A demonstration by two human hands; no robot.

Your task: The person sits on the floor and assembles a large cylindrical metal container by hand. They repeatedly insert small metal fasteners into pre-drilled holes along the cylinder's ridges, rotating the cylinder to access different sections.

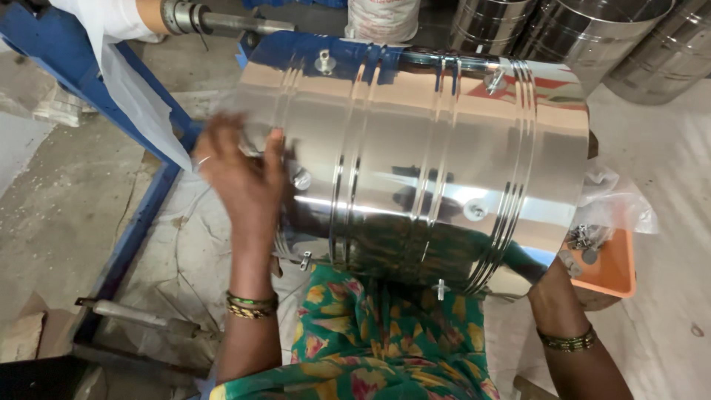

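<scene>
Green floral cloth covered our lap nearest the camera, and on it lay a large shiny steel drum on its side, ribbed with raised bands and dotted with small rivets and lugs. Our left hand pressed flat against the drum's left end, fingers spread and blurred, gripping nothing. Bangles circled that wrist. Our right hand reached under the drum's lower right rim; the drum hid its fingers, so we could not tell whether it was open or closed. Just beside that hand, on the floor to the right, sat an orange tray holding small metal fittings, with clear plastic wrap bunched at its far edge. A blue metal frame ran along the floor to our left, with a steel shaft at its top. More steel drums stood beyond, at the far right.
</scene>
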